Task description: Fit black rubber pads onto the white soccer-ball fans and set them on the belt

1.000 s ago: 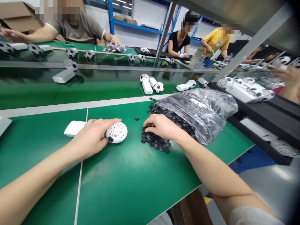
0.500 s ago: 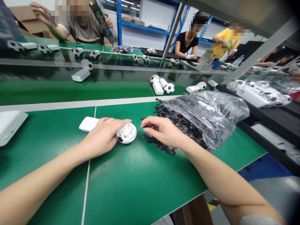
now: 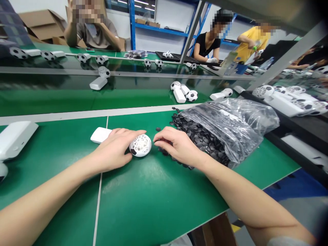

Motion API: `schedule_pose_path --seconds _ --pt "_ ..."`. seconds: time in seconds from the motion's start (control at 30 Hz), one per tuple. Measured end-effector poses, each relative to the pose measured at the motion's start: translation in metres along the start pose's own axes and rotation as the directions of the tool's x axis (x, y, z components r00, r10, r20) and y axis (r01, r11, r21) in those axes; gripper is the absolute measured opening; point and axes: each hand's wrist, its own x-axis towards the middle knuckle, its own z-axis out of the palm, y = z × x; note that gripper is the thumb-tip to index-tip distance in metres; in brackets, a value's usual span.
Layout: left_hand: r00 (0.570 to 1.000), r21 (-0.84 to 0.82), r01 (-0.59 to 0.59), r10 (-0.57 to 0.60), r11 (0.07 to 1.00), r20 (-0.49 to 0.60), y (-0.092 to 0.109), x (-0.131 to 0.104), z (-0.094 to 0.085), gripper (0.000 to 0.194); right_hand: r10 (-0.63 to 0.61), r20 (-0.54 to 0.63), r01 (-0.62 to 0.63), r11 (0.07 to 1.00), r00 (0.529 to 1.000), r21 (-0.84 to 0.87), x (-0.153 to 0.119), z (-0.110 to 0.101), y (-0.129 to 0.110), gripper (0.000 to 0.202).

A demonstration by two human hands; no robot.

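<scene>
My left hand (image 3: 116, 149) is closed over a white device with a football-patterned round head (image 3: 140, 146). Its white flat body (image 3: 100, 135) sticks out behind the hand on the green table. Open lattice shows on top of the head, with a black patch at its left side. Just right of the head, my right hand (image 3: 176, 145) has thumb and fingers in a pinch; whatever they hold is hidden. Beneath and beyond that hand lie many small black pieces (image 3: 197, 133), spilling from a clear plastic bag (image 3: 246, 119).
Several more football-headed devices stand on the dark green conveyor (image 3: 143, 89) ahead. Another white device (image 3: 19, 138) lies at the left edge. A black tray (image 3: 294, 128) with several devices stands at right. Across the line, a person in grey (image 3: 98, 34) and others sit or stand.
The view has shifted slightly, moving the scene a little to the right. My right fingertips are closer to the football head. The person opposite has brought both hands up near the head.
</scene>
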Motion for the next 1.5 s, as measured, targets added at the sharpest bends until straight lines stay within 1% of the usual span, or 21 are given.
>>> schedule_pose_path --seconds 0.07,0.13,0.2,0.33,0.47,0.53,0.63,0.7,0.77,0.87,0.97,1.03,1.07,1.17,1.2,1.27,1.37,1.5 --pt "1.0 -0.013 0.02 -0.02 1.0 0.004 0.002 -0.001 -0.001 0.066 0.054 0.037 -0.056 0.996 0.998 0.073 -0.001 0.001 -0.001 0.003" --pt "0.999 -0.02 0.039 -0.039 0.999 0.001 0.004 0.0 -0.001 0.074 0.089 0.085 -0.103 0.98 0.992 0.17 -0.002 0.003 -0.004 0.002" --pt "0.999 -0.023 0.053 -0.053 0.998 -0.01 0.005 0.0 0.001 0.077 0.074 0.104 -0.095 0.973 0.992 0.209 -0.003 0.005 -0.006 0.002" --pt "0.997 -0.033 0.065 -0.066 0.997 -0.036 0.007 0.002 0.004 0.078 0.02 0.068 -0.033 0.98 0.997 0.198 -0.002 0.013 -0.011 0.003" --pt "0.995 -0.046 0.075 -0.078 0.996 -0.064 0.01 0.002 0.004 0.073 0.082 0.025 -0.086 0.956 0.996 0.279 -0.001 0.021 -0.013 0.004" --pt "0.994 -0.05 0.081 -0.085 0.995 -0.07 0.012 0.002 0.004 0.07 0.147 0.012 -0.142 0.925 0.989 0.352 -0.001 0.025 -0.012 0.004" --pt "0.993 -0.048 0.086 -0.09 0.995 -0.078 0.013 0.002 0.004 0.068 0.247 0.038 -0.232 0.83 0.968 0.507 0.0 0.03 -0.01 0.005" --pt "0.992 -0.05 0.087 -0.091 0.995 -0.087 0.014 0.003 0.005 0.066 0.274 0.054 -0.256 0.788 0.96 0.56 0.001 0.032 -0.009 0.006" --pt "0.991 -0.054 0.086 -0.091 0.995 -0.097 0.014 0.003 0.006 0.064 0.275 0.044 -0.254 0.797 0.96 0.548 0.002 0.033 -0.009 0.007" --pt "0.989 -0.064 0.084 -0.091 0.994 -0.114 0.015 0.002 0.006 0.06 0.234 0.003 -0.209 0.865 0.972 0.456 0.003 0.031 -0.011 0.009" --pt "0.989 -0.082 0.082 -0.091 0.993 -0.119 0.015 0.002 0.005 0.059 0.126 -0.031 -0.11 0.945 0.992 0.309 0.002 0.028 -0.015 0.011" --pt "0.991 -0.1 0.076 -0.086 0.992 -0.104 0.014 0.002 0.003 0.061 0.042 -0.02 -0.037 0.977 0.999 0.211 0.002 0.024 -0.017 0.011" --pt "0.992 -0.108 0.075 -0.085 0.991 -0.091 0.013 0.003 0.003 0.064 0.02 -0.011 -0.018 0.984 1.0 0.177 0.001 0.021 -0.018 0.01" --pt "0.993 -0.119 0.087 -0.095 0.989 -0.067 0.01 0.004 0.002 0.068 0.035 -0.01 -0.033 0.988 0.999 0.148 0.0 0.014 -0.018 0.003" --pt "0.993 -0.119 0.089 -0.097 0.989 -0.065 0.01 0.004 0.003 0.067 0.038 -0.008 -0.036 0.989 0.999 0.142 0.0 0.011 -0.017 0.007" --pt "0.993 -0.117 0.089 -0.097 0.989 -0.067 0.009 0.004 0.003 0.066 0.001 0.014 -0.003 0.993 1.0 0.117 0.0 0.008 -0.014 0.015" --pt "0.993 -0.116 0.089 -0.097 0.989 -0.064 0.008 0.004 0.004 0.069 -0.043 0.05 0.038 0.995 0.998 0.095 0.0 0.005 -0.011 0.017" --pt "0.993 -0.122 0.098 -0.105 0.988 -0.056 0.008 0.004 0.004 0.068 0.039 0.079 -0.049 0.99 0.996 0.13 -0.001 0.006 -0.014 0.01"
